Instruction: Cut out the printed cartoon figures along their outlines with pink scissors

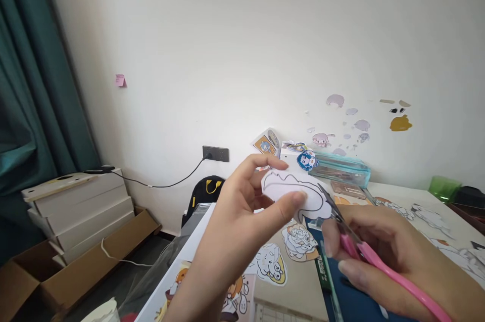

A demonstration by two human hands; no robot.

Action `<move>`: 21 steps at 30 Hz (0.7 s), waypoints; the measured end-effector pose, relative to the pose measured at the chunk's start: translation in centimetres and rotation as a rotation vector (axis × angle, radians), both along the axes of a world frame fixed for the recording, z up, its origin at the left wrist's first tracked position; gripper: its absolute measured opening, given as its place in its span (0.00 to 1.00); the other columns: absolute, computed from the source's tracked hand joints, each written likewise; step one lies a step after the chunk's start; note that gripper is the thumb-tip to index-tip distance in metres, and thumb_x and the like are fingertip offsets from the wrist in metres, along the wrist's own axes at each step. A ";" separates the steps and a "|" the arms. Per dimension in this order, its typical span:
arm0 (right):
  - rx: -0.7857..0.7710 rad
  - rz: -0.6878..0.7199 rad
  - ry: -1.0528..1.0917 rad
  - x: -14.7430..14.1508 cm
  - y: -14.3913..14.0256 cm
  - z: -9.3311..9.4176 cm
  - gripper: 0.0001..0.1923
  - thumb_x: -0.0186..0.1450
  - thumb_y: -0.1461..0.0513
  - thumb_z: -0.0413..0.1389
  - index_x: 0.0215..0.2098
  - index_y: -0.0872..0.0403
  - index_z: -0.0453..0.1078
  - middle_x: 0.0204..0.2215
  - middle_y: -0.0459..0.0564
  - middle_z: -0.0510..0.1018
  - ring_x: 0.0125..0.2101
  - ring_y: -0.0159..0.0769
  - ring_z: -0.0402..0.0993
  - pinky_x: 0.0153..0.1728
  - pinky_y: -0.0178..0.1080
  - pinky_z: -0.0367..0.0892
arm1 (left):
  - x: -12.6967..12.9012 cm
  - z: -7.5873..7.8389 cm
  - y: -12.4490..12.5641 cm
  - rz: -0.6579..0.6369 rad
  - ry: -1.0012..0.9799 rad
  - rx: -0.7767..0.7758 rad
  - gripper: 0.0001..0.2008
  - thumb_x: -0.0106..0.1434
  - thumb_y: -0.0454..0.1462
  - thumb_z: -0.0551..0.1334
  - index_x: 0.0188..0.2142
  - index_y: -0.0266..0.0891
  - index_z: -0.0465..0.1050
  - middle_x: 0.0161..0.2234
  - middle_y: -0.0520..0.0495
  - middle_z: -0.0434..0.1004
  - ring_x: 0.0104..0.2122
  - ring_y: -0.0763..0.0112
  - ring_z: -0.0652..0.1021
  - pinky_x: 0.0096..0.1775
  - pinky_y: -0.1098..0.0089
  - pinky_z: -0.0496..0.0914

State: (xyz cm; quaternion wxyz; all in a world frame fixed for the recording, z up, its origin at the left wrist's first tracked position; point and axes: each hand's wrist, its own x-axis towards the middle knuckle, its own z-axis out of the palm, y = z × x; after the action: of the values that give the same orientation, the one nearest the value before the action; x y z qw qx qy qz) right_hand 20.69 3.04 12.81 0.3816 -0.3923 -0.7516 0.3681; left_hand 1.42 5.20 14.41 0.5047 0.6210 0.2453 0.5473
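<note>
My left hand (238,221) holds a white paper cutout (293,193) with a drawn outline, pinched between thumb and fingers above the table. My right hand (382,256) grips pink-handled scissors (364,248), whose metal blades reach the cutout's right edge. Whether the blades are cutting into the paper is hard to tell. Below the cutout lie cartoon cutouts (299,241) on the table (197,251).
A teal pencil case (341,170) and cartoon stickers (267,144) stand against the wall. More printed sheets (428,218) lie at the right, near a green container (443,188). On the floor at left are stacked white boxes (79,205), a cardboard box (94,266) and a black bag (206,193).
</note>
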 end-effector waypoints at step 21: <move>-0.111 0.072 0.229 -0.5 -0.3 -0.4 0.04 0.49 0.65 0.57 0.23 0.51 0.66 0.19 0.38 0.63 0.15 0.25 0.52 0.15 0.32 0.49 | 1.1 -0.3 -1.5 0.067 0.150 -0.015 0.07 0.64 0.40 0.62 0.30 0.42 0.72 0.28 0.55 0.71 0.25 0.77 0.65 0.27 0.76 0.60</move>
State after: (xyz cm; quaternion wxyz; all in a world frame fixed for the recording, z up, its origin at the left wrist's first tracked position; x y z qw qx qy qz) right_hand 20.22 2.72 12.42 0.4291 -0.3410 -0.6951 0.4652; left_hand 2.55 3.74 14.15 0.4710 0.6477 0.3073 0.5141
